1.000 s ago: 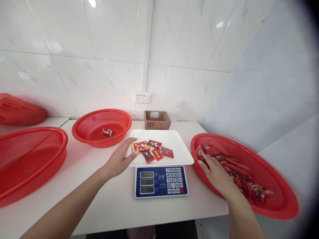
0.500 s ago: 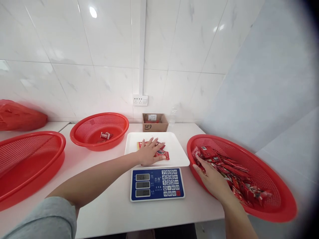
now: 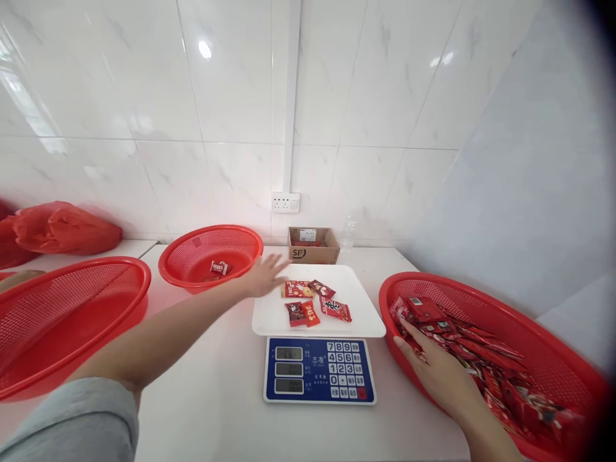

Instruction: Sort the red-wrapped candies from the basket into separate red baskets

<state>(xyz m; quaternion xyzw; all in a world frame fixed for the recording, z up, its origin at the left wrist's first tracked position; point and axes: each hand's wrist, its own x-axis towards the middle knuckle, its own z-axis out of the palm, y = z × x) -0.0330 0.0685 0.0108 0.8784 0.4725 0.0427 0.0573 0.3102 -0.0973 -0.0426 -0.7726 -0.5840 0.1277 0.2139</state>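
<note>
My left hand (image 3: 265,276) is over the left edge of the weighing scale's white tray (image 3: 269,321), empty, its fingers spread. Several small snack packets lie on the tray: a flat red packet (image 3: 298,289), a dark red one (image 3: 321,289), a red-and-white one (image 3: 335,308), and a dark packet (image 3: 295,314) against an orange-red one (image 3: 310,314). The scale's blue keypad panel (image 3: 315,372) faces me. My right hand (image 3: 436,372) reaches over the near rim of the right-hand red basket (image 3: 529,311), fingers apart beside its heap of red packets (image 3: 462,340); I see nothing held.
A red basket (image 3: 176,276) with a few packets stands left of the scale. Another red basket (image 3: 137,273) is nearer at far left, with red plastic bags (image 3: 72,228) behind it. A cardboard box (image 3: 314,255) and a clear bottle (image 3: 348,232) stand by the wall.
My left hand has lifted off the packets and shifted left to the tray's edge, leaving them uncovered. My right hand stays at the basket. The view has turned slightly left.
</note>
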